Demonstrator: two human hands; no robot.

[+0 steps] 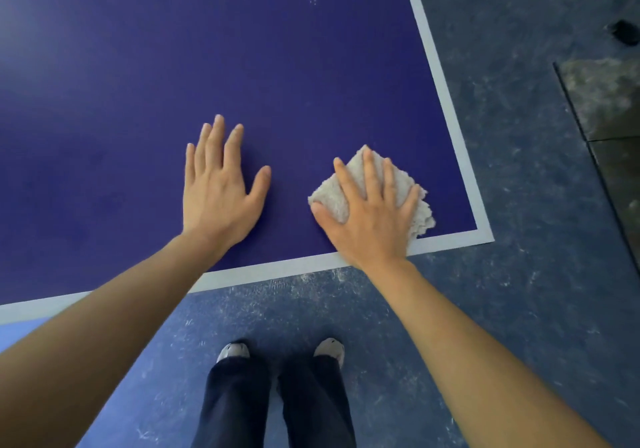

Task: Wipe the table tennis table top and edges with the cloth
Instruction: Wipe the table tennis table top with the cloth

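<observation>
The dark blue table tennis table top [207,49] fills the upper left, with a white border line [446,108] along its right and near edges. A folded off-white cloth [420,210] lies near the table's near right corner. My right hand [370,215] presses flat on the cloth with straight, spread fingers. To its left, my left hand [218,187] rests flat on the bare blue surface, fingers straight, holding nothing.
The table's corner [485,236] is just right of the cloth. Beyond the edges lies scuffed blue-grey floor [519,274]. My legs and shoes [277,378] stand close to the near edge. A dark floor panel [609,108] and a small black object [625,31] sit at right.
</observation>
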